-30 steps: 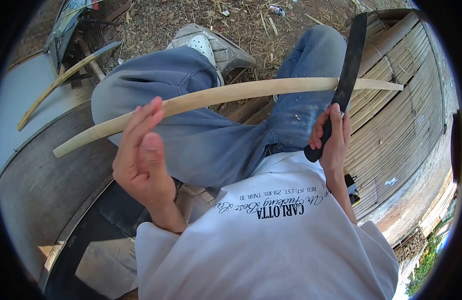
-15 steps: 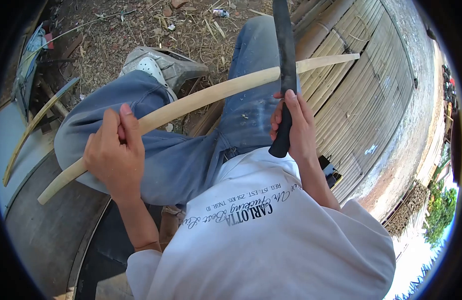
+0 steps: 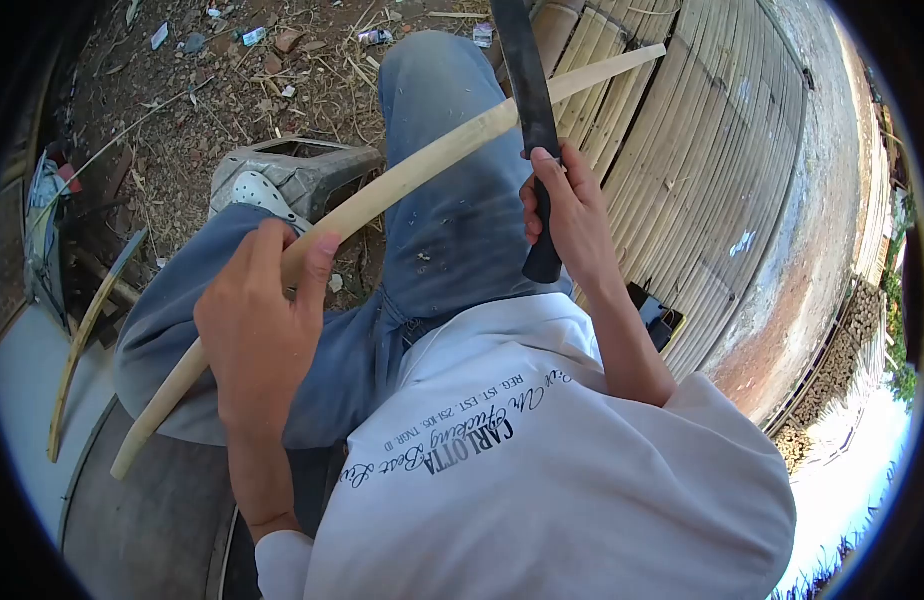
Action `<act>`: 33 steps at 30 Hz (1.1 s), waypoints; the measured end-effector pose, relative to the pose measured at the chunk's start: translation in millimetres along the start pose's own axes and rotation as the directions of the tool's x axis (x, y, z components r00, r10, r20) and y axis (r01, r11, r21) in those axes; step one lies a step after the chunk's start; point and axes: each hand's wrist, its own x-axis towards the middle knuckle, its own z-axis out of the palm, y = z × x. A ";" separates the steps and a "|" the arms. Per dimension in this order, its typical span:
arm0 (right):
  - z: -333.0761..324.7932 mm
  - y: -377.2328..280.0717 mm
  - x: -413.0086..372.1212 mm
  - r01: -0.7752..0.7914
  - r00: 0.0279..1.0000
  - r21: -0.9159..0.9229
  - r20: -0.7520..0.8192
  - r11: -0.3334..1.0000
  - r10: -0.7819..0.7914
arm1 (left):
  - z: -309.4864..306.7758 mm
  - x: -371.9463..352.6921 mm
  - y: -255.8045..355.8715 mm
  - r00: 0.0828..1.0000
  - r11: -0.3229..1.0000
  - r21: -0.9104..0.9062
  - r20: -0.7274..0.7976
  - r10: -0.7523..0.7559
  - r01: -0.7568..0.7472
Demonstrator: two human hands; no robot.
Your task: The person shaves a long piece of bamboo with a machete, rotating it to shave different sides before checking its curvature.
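A long, curved, pale wooden strip [image 3: 407, 178] lies diagonally across my legs. My left hand [image 3: 267, 320] is wrapped round it near its lower left part, thumb on top. My right hand [image 3: 567, 205] grips the black handle of a large knife [image 3: 527, 80], thumb along the handle. The dark blade points up and crosses over the strip near its upper right part; whether the two touch is hard to tell.
Bamboo slats [image 3: 702, 170] form a platform at the right, with a small black object [image 3: 654, 318] near my right forearm. A grey stool [image 3: 332, 170] stands by my shoe. Another curved strip [image 3: 87, 335] leans at the left. Litter dots the ground.
The view has shifted. The strip is tilted more steeply, my left hand sits a little further along it, and the knife in my right hand has moved up and left in view.
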 end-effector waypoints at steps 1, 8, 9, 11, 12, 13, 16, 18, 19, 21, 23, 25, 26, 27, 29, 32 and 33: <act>1.2 -0.9 0.6 -0.015 1.000 0.003 0.003 1.000 0.015 | 5.0 8.0 5.2 0.993 0.997 -0.006 0.091 0.071 -0.071; -8.5 5.8 19.1 0.057 0.996 -0.078 -0.057 0.995 -0.062 | 16.6 33.4 13.1 0.924 0.998 0.037 0.381 0.037 -0.056; -9.7 -0.1 20.6 0.027 0.997 -0.048 -0.071 0.998 -0.031 | 18.0 33.2 14.1 0.938 0.994 0.063 0.342 0.063 -0.089; -13.5 -0.4 27.8 -0.006 0.996 -0.007 -0.089 1.000 0.006 | 21.3 35.5 14.3 0.946 0.987 0.094 0.309 0.096 -0.131; -18.2 1.8 34.2 -0.035 0.995 -0.038 -0.100 0.999 0.031 | 22.6 36.7 14.1 0.948 0.987 0.103 0.306 0.085 -0.122; -19.0 2.3 38.4 -0.062 0.993 -0.070 -0.108 0.996 0.055 | 23.8 37.4 13.3 0.951 0.987 0.112 0.301 0.072 -0.111; -9.0 4.3 39.9 -0.046 0.991 -0.196 -0.132 0.980 0.020 | 29.6 36.5 11.9 0.963 0.983 0.115 0.248 0.108 -0.140; 7.4 8.4 30.8 0.073 0.991 -0.322 -0.082 0.944 -0.105 | 32.9 38.9 8.7 0.964 0.982 0.123 0.242 0.108 -0.141; 12.5 7.6 25.3 0.074 0.992 -0.323 -0.075 0.944 -0.103 | 33.9 39.0 7.8 0.964 0.981 0.123 0.236 0.119 -0.151; 17.7 2.8 18.6 0.122 0.989 -0.436 -0.019 0.892 -0.145 | 31.8 38.3 10.0 0.960 0.990 0.092 0.269 0.074 -0.102; 3.8 -3.8 28.0 0.109 0.993 -0.423 0.015 0.900 -0.113 | 29.5 38.1 12.5 0.954 0.997 0.060 0.299 0.036 -0.056; -12.3 -6.3 46.3 -0.080 0.986 -0.274 -0.164 0.959 0.035 | 28.6 36.5 13.5 0.950 0.996 0.074 0.312 0.030 -0.056; -17.7 -3.1 55.1 -0.125 0.966 -0.240 -0.250 0.963 0.063 | 29.4 36.1 12.5 0.950 0.996 0.068 0.311 0.033 -0.057; -13.8 2.5 53.0 -0.119 0.966 -0.248 -0.251 0.962 0.055 | 31.3 36.5 11.6 0.955 0.996 0.066 0.296 0.038 -0.061; 8.0 15.2 32.7 0.083 0.987 -0.319 -0.103 0.944 -0.122 | 33.4 36.9 10.5 0.958 0.996 0.061 0.285 0.040 -0.060; 24.3 7.3 14.1 0.083 0.996 -0.352 -0.005 0.932 -0.091 | 33.0 37.8 9.4 0.960 0.986 0.105 0.262 0.099 -0.131; 24.0 6.8 14.5 0.119 0.992 -0.412 0.004 0.903 -0.129 | 32.9 37.4 9.4 0.957 0.991 0.088 0.282 0.074 -0.103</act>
